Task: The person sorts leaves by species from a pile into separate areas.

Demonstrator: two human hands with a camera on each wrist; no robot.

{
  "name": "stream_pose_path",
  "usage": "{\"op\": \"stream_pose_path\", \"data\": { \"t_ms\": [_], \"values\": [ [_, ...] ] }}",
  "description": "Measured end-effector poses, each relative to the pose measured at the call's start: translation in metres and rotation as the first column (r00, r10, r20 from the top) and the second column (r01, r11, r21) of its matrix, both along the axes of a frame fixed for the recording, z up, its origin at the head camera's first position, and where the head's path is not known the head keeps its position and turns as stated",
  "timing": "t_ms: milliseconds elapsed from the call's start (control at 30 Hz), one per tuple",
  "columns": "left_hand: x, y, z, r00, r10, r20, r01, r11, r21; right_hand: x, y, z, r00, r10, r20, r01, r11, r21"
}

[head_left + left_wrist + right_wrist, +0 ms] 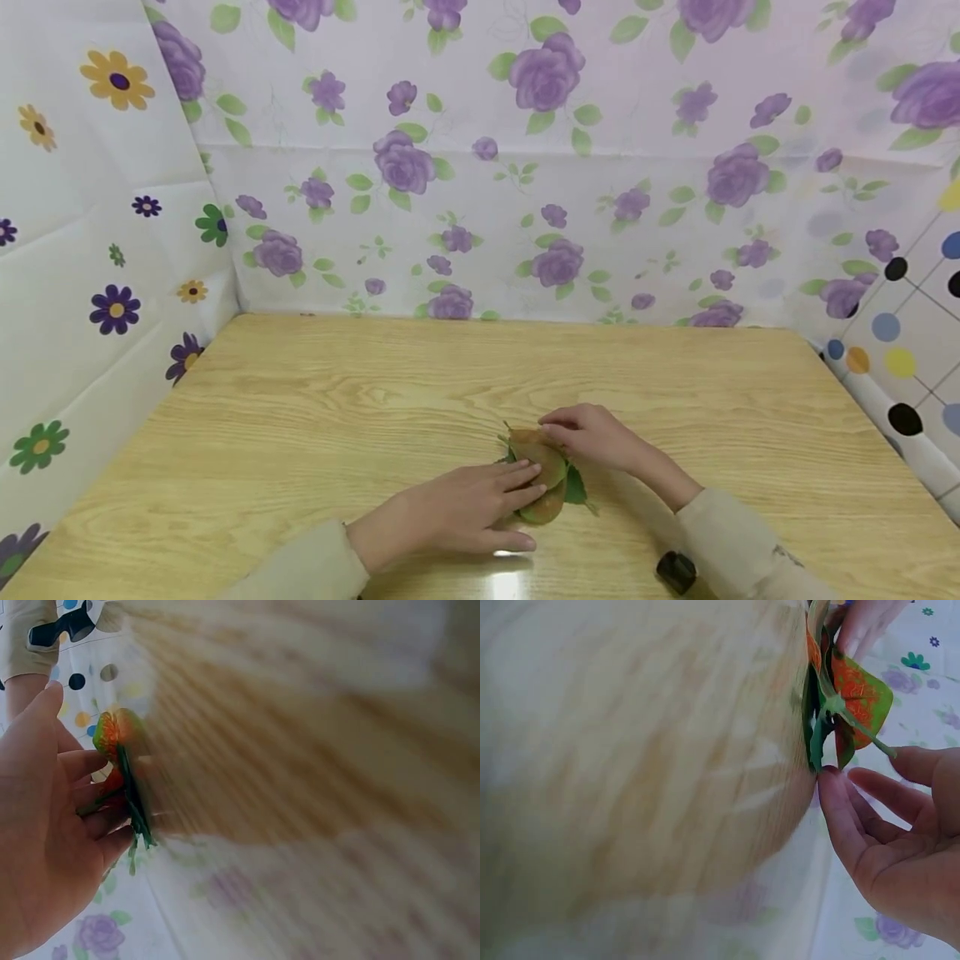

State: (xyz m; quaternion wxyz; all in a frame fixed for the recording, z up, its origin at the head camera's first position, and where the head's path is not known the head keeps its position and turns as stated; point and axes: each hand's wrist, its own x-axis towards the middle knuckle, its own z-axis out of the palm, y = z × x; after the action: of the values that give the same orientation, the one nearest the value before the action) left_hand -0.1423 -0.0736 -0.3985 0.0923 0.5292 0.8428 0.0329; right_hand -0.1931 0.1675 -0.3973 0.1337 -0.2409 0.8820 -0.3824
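A small pile of leaves (547, 471), orange-brown and green on top with darker green ones beneath, lies on the wooden table (360, 392). Fingers spread and nearly straight, my left hand (468, 504) rests on the pile's left side. At the far right edge of the pile is my right hand (600, 437). In the right wrist view, the right thumb touches the tip of a leaf stem (870, 736), while the fingertips meet the table by the leaves; a gap shows between thumb and fingers. The left wrist view shows the red and green leaf (112, 735) beside the left fingers.
A floral sheet (480, 192) hangs behind the table, with a flower-print sheet (67, 250) on the left and a dotted sheet (900, 358) on the right. A small black device (677, 572) sits by the right sleeve (742, 537).
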Motion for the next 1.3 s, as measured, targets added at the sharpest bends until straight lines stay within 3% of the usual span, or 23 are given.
{"op": "stream_pose_path", "data": {
  "t_ms": [333, 767, 1300],
  "values": [
    [-0.001, 0.003, -0.002, 0.997, -0.014, -0.073, 0.009, 0.998, -0.057, -0.006, -0.006, -0.004, 1.0, -0.01, -0.013, 0.01, 0.999, 0.039],
    [0.001, -0.001, -0.003, 0.998, -0.016, -0.067, 0.012, 0.999, -0.05, -0.009, -0.011, -0.009, 1.0, 0.002, -0.025, -0.002, 1.0, 0.005],
    [0.0, -0.002, -0.007, 0.992, -0.053, -0.114, 0.047, 0.997, -0.053, -0.01, -0.006, -0.005, 1.0, -0.002, 0.005, 0.002, 1.0, -0.017]
  ]
}}
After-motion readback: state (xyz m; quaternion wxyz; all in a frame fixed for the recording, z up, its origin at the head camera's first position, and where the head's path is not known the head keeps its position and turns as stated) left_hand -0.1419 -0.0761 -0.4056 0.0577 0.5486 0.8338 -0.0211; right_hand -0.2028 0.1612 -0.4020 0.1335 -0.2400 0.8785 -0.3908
